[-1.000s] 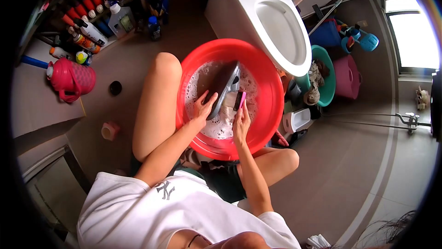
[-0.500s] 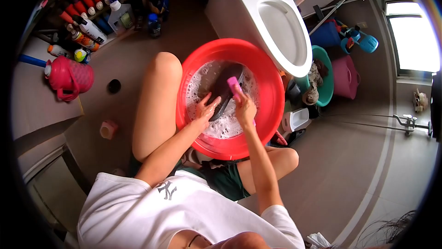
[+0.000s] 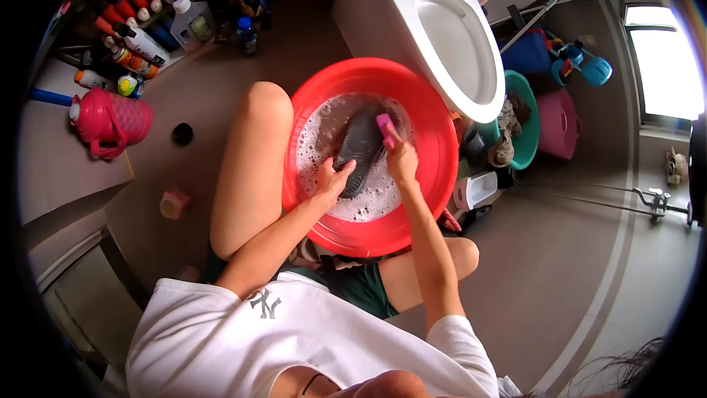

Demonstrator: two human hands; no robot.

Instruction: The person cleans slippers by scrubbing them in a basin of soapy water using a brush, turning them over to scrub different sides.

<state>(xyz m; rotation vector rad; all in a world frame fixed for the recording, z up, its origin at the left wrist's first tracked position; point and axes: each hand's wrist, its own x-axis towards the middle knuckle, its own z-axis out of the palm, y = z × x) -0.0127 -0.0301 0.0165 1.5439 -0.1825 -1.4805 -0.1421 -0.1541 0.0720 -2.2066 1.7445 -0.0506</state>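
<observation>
A dark grey slipper (image 3: 362, 144) shows its ridged sole in the red basin (image 3: 438, 170), over soapy, foamy water. My left hand (image 3: 334, 179) is closed on its near left edge, thumb lying on the sole. In my right hand (image 3: 402, 161) is a pink scrub brush (image 3: 384, 125), held at the slipper's right edge near its far end. The brush's bristles are hidden. I cannot tell whether the brush touches the slipper.
A white toilet (image 3: 460, 48) stands right behind the basin. To the right are a teal basin (image 3: 532, 129) with cloths, a pink bucket (image 3: 560, 124) and a white tray (image 3: 480, 190). At left are a pink thermos jug (image 3: 114, 122) and several bottles (image 3: 193, 26).
The slipper has turned so its ridged sole faces up. My left hand has moved from lying spread on it to gripping its edge; the brush has shifted slightly right.
</observation>
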